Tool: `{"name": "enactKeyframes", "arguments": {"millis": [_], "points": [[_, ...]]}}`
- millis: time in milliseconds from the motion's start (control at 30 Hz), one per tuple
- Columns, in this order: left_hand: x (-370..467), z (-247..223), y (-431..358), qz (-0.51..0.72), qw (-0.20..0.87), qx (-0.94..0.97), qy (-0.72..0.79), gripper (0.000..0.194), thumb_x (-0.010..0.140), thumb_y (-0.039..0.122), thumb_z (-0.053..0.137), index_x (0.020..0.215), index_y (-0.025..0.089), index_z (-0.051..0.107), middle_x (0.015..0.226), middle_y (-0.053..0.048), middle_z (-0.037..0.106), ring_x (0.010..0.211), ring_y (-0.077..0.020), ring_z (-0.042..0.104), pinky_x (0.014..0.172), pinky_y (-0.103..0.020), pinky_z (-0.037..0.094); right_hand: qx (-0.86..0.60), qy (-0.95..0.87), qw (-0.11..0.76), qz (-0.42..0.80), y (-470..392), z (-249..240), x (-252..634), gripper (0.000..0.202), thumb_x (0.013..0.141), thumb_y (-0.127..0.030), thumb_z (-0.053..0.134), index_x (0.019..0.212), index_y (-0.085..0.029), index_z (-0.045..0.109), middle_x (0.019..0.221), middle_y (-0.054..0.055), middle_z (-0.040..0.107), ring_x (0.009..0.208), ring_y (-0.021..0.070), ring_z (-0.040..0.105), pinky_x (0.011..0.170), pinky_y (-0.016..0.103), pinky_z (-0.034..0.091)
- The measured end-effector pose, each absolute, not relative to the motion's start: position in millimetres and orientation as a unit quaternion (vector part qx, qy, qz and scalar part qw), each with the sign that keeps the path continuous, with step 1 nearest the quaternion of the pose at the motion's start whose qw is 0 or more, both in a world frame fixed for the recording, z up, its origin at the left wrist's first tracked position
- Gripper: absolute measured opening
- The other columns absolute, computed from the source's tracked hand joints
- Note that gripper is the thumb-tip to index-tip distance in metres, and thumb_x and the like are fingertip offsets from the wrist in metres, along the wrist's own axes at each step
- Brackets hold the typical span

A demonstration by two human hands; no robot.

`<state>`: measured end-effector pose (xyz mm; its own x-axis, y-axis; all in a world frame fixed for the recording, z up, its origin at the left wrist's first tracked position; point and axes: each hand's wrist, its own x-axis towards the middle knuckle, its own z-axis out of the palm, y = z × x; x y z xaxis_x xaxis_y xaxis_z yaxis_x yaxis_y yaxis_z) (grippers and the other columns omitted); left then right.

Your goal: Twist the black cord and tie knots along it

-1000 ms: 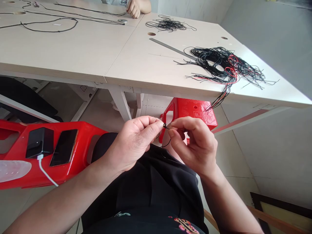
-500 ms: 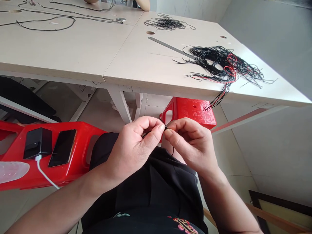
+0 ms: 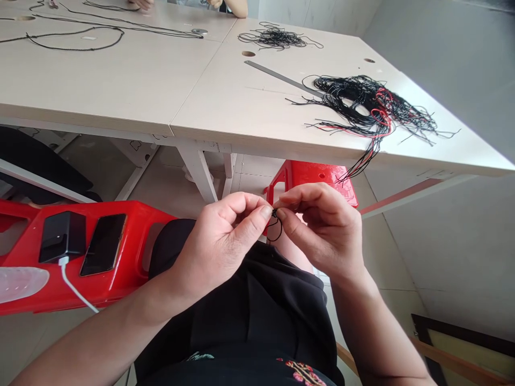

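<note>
Above my lap, a thin black cord (image 3: 280, 229) hangs in a small loop from between my fingertips. My left hand (image 3: 235, 236) pinches it between thumb and forefinger. Close against it, my right hand (image 3: 324, 230) also grips the cord with thumb and forefinger, where the cord bunches into a small dark knot-like spot. The fingertips partly hide that spot. On the table lies a large bundle of black cords (image 3: 358, 102) with some red strands, its ends drooping over the front edge.
A steel ruler (image 3: 277, 76) lies partly under the bundle, with a smaller black cord pile (image 3: 277, 37) behind. At left, a red stool (image 3: 137, 225) carries a phone (image 3: 103, 244) and a black box (image 3: 62, 236) with a white cable. Another person's hand (image 3: 142, 4) is at the far edge.
My right hand has risen slightly and turned, its fingers shifting on the cord. A small cord loop now shows below the fingertips. Across the table, the other person's hands have moved.
</note>
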<state>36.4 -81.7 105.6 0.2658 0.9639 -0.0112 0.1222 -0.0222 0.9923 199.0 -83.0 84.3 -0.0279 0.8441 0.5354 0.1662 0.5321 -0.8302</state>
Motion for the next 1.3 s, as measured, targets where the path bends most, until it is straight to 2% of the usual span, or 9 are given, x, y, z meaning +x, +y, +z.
{"name": "enactKeyframes", "arguments": {"millis": [367, 733, 900, 1133, 1233, 1300], "points": [[35.2, 98.8, -79.2, 0.408, 0.555, 0.559, 0.462, 0.017, 0.088, 0.037, 0.063, 0.084, 0.022, 0.069, 0.060, 0.006, 0.046, 0.050, -0.0029, 0.033, 0.041, -0.012, 0.027, -0.439, -0.657, 0.574, 0.213, -87.7, 83.0, 201.3, 0.018, 0.079, -0.005, 0.063, 0.084, -0.022, 0.057, 0.077, -0.002, 0.061, 0.071, 0.0133, 0.063, 0.062, 0.028, 0.052], [44.6, 109.0, -73.8, 0.370, 0.724, 0.369, 0.450, 0.020, 0.077, 0.029, 0.072, 0.069, 0.014, 0.061, 0.056, 0.005, 0.042, 0.049, -0.0027, 0.034, 0.038, -0.008, 0.025, -0.436, -0.661, 0.569, 0.222, -83.4, 82.8, 199.8, 0.020, 0.077, -0.003, 0.058, 0.081, -0.022, 0.054, 0.075, -0.003, 0.057, 0.070, 0.0120, 0.057, 0.062, 0.027, 0.048], [44.8, 110.7, -74.6, 0.364, 0.749, 0.329, 0.444, 0.020, 0.077, 0.026, 0.072, 0.068, 0.013, 0.060, 0.058, 0.005, 0.044, 0.049, -0.0021, 0.036, 0.037, -0.007, 0.025, -0.392, -0.648, 0.569, 0.320, -84.2, 81.2, 198.8, 0.020, 0.082, -0.007, 0.061, 0.096, -0.022, 0.060, 0.091, 0.001, 0.065, 0.085, 0.0132, 0.064, 0.078, 0.029, 0.055], [44.4, 110.8, -75.5, 0.402, 0.716, 0.351, 0.450, 0.016, 0.076, 0.025, 0.073, 0.069, 0.014, 0.064, 0.056, 0.005, 0.046, 0.049, -0.0025, 0.038, 0.037, -0.008, 0.026, -0.390, -0.549, 0.585, 0.451, -85.6, 87.4, 192.4, 0.011, 0.079, -0.010, 0.066, 0.084, -0.020, 0.063, 0.072, -0.003, 0.062, 0.065, 0.0079, 0.061, 0.058, 0.018, 0.052], [44.1, 107.9, -75.7, 0.412, 0.692, 0.382, 0.454, 0.015, 0.078, 0.028, 0.072, 0.072, 0.015, 0.066, 0.057, 0.005, 0.047, 0.047, -0.0022, 0.036, 0.037, -0.009, 0.025, -0.383, -0.526, 0.571, 0.500, -85.2, 90.9, 191.0, 0.011, 0.077, -0.013, 0.068, 0.085, -0.019, 0.064, 0.072, -0.003, 0.064, 0.065, 0.0088, 0.063, 0.059, 0.020, 0.054], [43.7, 104.8, -75.7, 0.418, 0.671, 0.408, 0.457, 0.016, 0.080, 0.030, 0.070, 0.073, 0.016, 0.066, 0.057, 0.005, 0.046, 0.046, -0.0022, 0.035, 0.037, -0.011, 0.025, -0.395, -0.530, 0.568, 0.491, -85.0, 92.2, 191.1, 0.008, 0.077, -0.015, 0.069, 0.082, -0.018, 0.064, 0.072, -0.002, 0.066, 0.065, 0.0094, 0.063, 0.059, 0.020, 0.053]]}}
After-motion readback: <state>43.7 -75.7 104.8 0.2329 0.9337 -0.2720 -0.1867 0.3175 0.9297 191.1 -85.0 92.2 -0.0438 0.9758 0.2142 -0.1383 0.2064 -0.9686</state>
